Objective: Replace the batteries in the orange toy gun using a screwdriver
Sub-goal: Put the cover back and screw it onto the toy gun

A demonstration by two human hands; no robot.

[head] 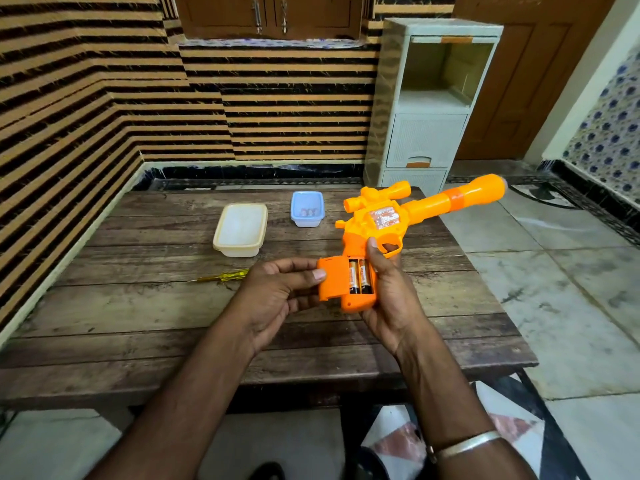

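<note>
Holding orange toy gun (381, 220) by grip, right hand (391, 299) clamped | left hand (277, 292) pinching battery cover (332, 278) beside open compartment | two batteries (360, 276) seated | screwdriver (221, 276) on table (138, 323)

A room in a home: striped brown-and-black wall tiles (86, 109), wooden wall cabinets (270, 15) with metal handles, a plastic drawer unit (427, 105) beside a wooden door (526, 81), a marble-patterned tiled floor (554, 271), and a weathered plank worktop (173, 323) set in the corner.
</note>
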